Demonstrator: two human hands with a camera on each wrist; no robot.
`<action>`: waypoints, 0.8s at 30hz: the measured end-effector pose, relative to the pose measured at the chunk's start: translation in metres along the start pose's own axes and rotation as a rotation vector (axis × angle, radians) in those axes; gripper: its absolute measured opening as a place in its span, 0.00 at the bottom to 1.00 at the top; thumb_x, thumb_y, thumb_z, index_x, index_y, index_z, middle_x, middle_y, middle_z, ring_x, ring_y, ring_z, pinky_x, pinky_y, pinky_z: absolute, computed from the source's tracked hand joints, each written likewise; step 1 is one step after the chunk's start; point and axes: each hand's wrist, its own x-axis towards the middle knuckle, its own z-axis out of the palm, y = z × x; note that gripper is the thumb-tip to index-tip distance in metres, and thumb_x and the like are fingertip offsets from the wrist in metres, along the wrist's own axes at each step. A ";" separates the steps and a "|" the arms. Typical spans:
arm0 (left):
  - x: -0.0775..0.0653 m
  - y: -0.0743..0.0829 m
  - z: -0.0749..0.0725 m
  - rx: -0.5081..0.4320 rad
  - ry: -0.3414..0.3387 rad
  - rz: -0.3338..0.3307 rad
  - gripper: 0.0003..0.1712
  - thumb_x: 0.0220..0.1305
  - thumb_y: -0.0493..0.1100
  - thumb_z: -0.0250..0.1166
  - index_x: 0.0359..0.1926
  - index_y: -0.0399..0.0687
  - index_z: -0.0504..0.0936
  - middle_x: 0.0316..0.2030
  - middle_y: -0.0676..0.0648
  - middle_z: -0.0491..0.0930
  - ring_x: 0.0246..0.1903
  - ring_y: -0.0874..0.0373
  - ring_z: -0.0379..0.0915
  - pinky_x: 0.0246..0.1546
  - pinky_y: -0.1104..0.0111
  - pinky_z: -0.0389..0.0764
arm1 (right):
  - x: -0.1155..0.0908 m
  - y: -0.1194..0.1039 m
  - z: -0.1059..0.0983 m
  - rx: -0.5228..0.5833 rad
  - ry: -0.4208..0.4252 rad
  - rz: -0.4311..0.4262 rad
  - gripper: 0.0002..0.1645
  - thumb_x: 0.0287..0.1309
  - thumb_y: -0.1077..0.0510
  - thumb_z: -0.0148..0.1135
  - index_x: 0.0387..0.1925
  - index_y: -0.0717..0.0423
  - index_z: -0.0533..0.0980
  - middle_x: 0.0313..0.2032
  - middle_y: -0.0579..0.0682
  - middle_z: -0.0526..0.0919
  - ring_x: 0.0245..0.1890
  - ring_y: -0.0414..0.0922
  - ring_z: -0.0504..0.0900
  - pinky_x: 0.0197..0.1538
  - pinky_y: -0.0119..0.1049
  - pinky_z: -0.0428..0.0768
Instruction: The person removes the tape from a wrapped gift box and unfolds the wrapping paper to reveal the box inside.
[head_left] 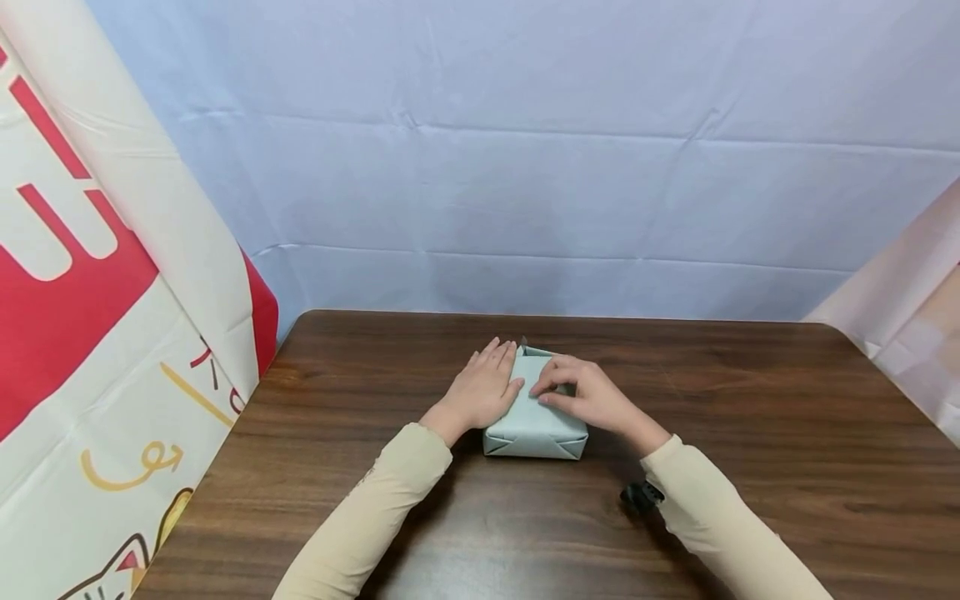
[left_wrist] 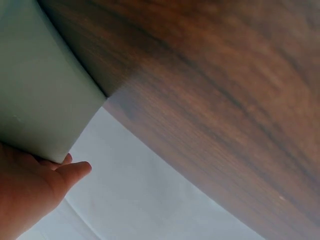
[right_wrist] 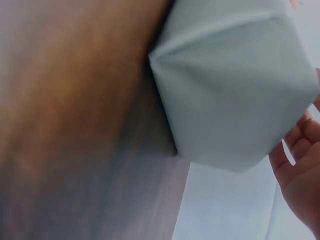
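A box wrapped in pale green paper [head_left: 536, 433] lies on the table, its near end folded into triangular flaps. At its far end a strip of paper [head_left: 538, 352] stands up, with a small dark bit at the corner. My left hand [head_left: 483, 392] rests flat along the left side of the top, fingers straight and pointing away. On the right, my right hand [head_left: 588, 396] touches the top with bent fingertips, thumb apart from the forefinger. The left wrist view shows the box's side [left_wrist: 45, 85] above part of that hand; the right wrist view shows a folded end [right_wrist: 230, 90].
The dark wood table [head_left: 360, 400] runs back to a pale hanging cloth [head_left: 480, 192]. Another cloth with red and yellow prints [head_left: 150, 350] hangs along the left edge. A black strapped device [head_left: 641, 497] sits by the right cuff.
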 end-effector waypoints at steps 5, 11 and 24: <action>0.000 0.000 0.002 -0.015 -0.003 -0.014 0.35 0.75 0.55 0.36 0.73 0.39 0.47 0.72 0.42 0.49 0.72 0.51 0.36 0.68 0.55 0.48 | -0.005 -0.008 0.007 -0.062 -0.034 -0.060 0.10 0.51 0.67 0.69 0.33 0.50 0.84 0.33 0.40 0.78 0.33 0.37 0.75 0.35 0.35 0.75; 0.001 0.000 0.001 -0.009 -0.005 -0.016 0.35 0.75 0.56 0.35 0.74 0.40 0.45 0.72 0.43 0.48 0.72 0.52 0.34 0.68 0.55 0.47 | -0.004 -0.010 0.007 -0.138 -0.029 -0.095 0.10 0.49 0.65 0.70 0.34 0.50 0.85 0.33 0.40 0.78 0.33 0.38 0.75 0.36 0.35 0.75; 0.000 0.001 0.000 -0.002 -0.019 -0.026 0.36 0.75 0.56 0.35 0.74 0.42 0.44 0.73 0.44 0.47 0.72 0.52 0.34 0.68 0.55 0.47 | -0.003 -0.007 0.005 -0.079 -0.066 -0.109 0.07 0.51 0.64 0.69 0.32 0.48 0.82 0.35 0.40 0.78 0.37 0.38 0.76 0.40 0.37 0.76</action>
